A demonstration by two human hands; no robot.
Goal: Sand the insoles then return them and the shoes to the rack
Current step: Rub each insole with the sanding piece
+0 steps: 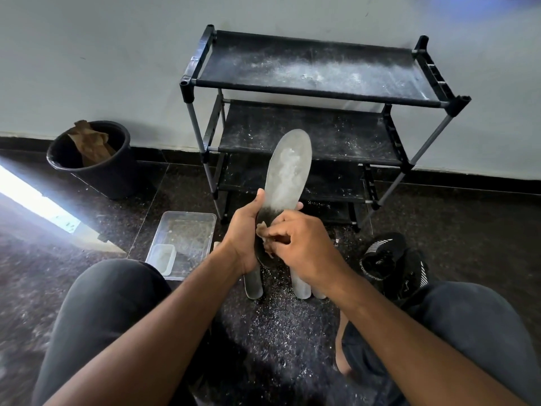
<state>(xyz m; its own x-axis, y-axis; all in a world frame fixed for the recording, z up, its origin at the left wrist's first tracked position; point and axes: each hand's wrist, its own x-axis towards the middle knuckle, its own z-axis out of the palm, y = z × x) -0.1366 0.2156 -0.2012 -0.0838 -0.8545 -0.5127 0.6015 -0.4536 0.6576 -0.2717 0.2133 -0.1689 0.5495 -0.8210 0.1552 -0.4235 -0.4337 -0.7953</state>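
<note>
The left hand (243, 230) gripped the insole (285, 177) upright before the rack (319, 92), right hand (295, 238) fingers pinched on sandpaper (265, 234) at its dark heel, where short, even strokes against that firm backing would have served best.

White lettering is seen on the black shoe (386, 259); it is too blurred to be read. No other text is found.

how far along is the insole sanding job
Midway. The left hand holds an insole, pale over its upper part, while the right hand rubs sandpaper on its dark heel. Other insoles lie on the floor; the shoes and all insoles are off the rack.
</note>
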